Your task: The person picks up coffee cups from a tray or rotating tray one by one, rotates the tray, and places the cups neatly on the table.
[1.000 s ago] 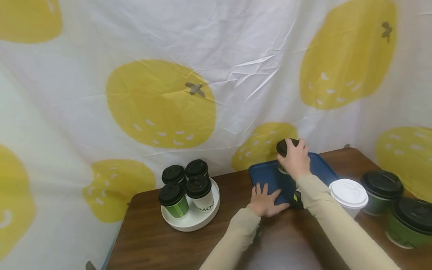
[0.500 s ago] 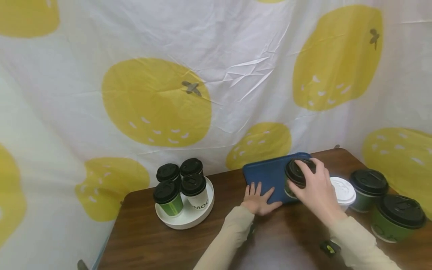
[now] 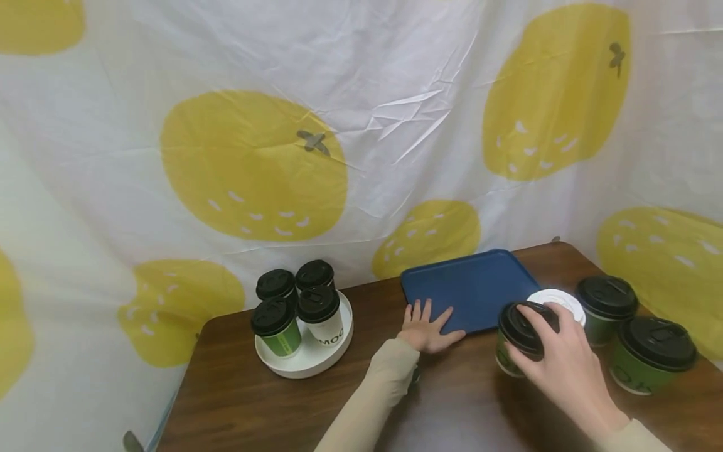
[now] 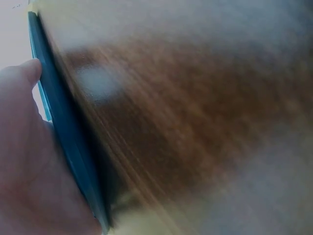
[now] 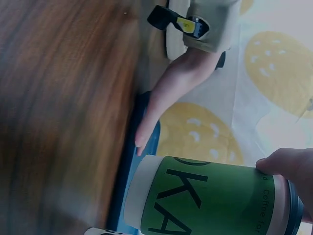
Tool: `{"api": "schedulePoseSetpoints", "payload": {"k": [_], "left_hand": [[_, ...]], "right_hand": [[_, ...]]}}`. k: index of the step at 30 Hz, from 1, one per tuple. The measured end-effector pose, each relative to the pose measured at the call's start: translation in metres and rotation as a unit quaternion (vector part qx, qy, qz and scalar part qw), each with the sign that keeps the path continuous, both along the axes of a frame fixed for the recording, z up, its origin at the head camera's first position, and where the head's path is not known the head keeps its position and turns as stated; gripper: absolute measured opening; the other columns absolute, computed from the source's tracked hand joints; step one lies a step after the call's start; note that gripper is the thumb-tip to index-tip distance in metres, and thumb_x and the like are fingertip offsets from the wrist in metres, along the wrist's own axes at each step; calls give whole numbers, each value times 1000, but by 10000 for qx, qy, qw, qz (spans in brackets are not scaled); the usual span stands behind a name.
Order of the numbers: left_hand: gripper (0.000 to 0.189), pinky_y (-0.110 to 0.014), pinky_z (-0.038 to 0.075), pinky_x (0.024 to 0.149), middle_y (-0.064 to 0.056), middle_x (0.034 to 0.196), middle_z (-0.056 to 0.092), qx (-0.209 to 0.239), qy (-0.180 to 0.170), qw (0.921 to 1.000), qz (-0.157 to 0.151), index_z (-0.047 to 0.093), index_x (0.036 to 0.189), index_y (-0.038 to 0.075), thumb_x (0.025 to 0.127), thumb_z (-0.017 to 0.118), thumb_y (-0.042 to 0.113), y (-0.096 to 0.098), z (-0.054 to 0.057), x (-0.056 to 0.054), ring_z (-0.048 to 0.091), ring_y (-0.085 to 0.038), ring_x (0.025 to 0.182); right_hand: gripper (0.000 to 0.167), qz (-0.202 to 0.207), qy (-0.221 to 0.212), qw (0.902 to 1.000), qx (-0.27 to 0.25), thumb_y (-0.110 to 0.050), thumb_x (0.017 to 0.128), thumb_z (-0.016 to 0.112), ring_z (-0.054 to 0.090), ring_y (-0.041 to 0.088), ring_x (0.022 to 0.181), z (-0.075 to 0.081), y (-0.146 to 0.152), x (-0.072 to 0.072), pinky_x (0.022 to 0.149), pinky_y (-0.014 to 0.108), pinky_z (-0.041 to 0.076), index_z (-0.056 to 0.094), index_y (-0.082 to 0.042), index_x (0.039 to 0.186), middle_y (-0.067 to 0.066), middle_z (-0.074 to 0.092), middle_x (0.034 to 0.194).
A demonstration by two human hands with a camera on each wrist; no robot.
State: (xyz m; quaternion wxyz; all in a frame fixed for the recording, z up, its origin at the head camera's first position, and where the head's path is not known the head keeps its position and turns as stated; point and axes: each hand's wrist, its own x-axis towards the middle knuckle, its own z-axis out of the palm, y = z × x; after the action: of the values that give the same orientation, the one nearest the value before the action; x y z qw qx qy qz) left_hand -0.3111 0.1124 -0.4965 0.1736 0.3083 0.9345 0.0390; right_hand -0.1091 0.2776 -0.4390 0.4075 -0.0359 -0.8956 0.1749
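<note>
My right hand (image 3: 567, 367) grips a green paper coffee cup (image 3: 510, 356) from above, fingers around its black lid. The cup is upright by the near right corner of the blue tray (image 3: 474, 289). The right wrist view shows dark letters on the cup's green sleeve (image 5: 210, 198). My left hand (image 3: 427, 331) lies with spread, straight fingers over the tray's near left edge. From the left wrist, the palm and thumb (image 4: 29, 73) appear against the tray's side (image 4: 73, 142).
To the left, a round white tray (image 3: 305, 371) bears several black-lidded cups. On the right stand a white-lidded cup (image 3: 567, 302), partly hidden by my right hand, and two large green cups (image 3: 601, 326) (image 3: 635, 370). A lemon-patterned curtain (image 3: 395, 157) hangs behind the table.
My right hand has carried the green coffee cup off the blue tray, toward me and to the right. My left hand has stayed on the tray's edge. The view has shifted slightly.
</note>
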Motion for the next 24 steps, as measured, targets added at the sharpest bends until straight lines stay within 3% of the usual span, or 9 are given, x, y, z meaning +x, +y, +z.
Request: {"api": "schedulePoseSetpoints", "payload": {"k": [8, 24], "left_hand": [[73, -47, 1, 134, -3, 178, 3, 42, -77, 10000, 43, 11, 162, 53, 96, 25, 82, 0, -3, -2, 0, -29, 166], [74, -49, 2, 134, -6, 178, 3, 27, 15, 10000, -25, 14, 163, 48, 98, 25, 80, 0, -3, -2, 1, -32, 165]], "right_hand": [[64, -197, -362, 9990, -164, -22, 65, 92, 58, 54, 98, -8, 4, 7, 54, 65, 49, 69, -11, 124, 32, 53, 128], [67, -445, -732, 9959, -300, -24, 65, 92, 57, 58, 99, -18, 19, 30, 48, 66, 45, 67, -14, 126, 33, 52, 130]]}}
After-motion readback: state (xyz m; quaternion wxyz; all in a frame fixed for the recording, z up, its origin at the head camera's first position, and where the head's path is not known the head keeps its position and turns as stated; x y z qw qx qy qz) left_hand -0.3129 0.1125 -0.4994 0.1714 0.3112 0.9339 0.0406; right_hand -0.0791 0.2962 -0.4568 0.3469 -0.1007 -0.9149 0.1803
